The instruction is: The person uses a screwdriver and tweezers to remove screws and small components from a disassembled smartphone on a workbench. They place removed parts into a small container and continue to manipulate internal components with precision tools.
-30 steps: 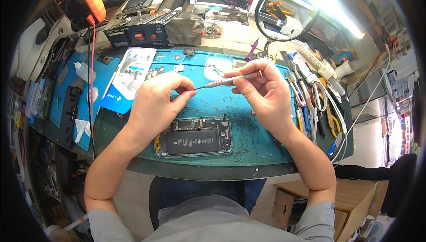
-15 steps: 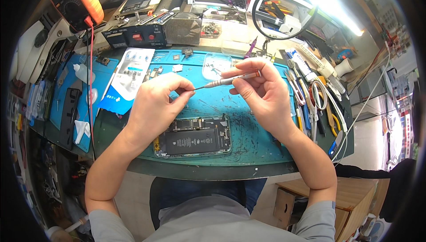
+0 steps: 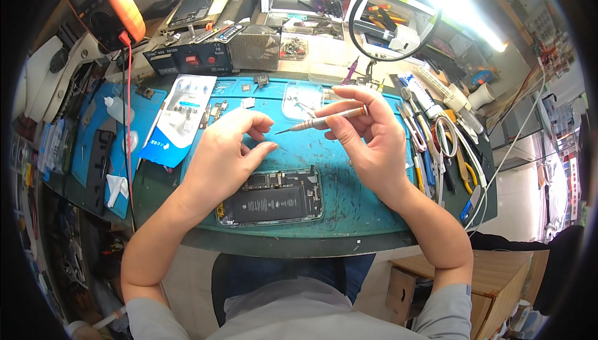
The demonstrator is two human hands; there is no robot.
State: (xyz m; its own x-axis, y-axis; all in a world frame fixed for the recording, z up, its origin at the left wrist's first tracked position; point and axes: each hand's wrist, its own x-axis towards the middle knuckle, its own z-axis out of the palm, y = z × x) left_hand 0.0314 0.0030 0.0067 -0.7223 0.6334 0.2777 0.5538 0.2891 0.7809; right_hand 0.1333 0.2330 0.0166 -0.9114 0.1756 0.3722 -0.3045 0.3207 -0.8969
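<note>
In my right hand point(image 3: 374, 137) is a slim precision screwdriver point(image 3: 317, 122), held between thumb and fingers, its tip pointing left. My left hand point(image 3: 233, 150) hovers just left of that tip; thumb and fingers are apart, and I see nothing between them. Below the hands lies an opened smartphone point(image 3: 314, 208), its black battery point(image 3: 268, 204) and inner parts exposed. My left hand and wrist cover part of its upper left side. Beyond the screwdriver stands a clear plastic box point(image 3: 288, 102) with small bits in it.
A blue work mat point(image 3: 367, 209) covers the bench. To the left lie a white and blue packet point(image 3: 165, 147), a dropper bottle point(image 3: 115, 108) and a hanging red cable point(image 3: 129, 128). Tweezers, pliers point(image 3: 467, 178) and other tools crowd the right. A black power box point(image 3: 187, 58) stands behind.
My left thumb and fingers have parted from the screwdriver tip, which is now free of them. The right hand still holds the screwdriver in nearly the same place.
</note>
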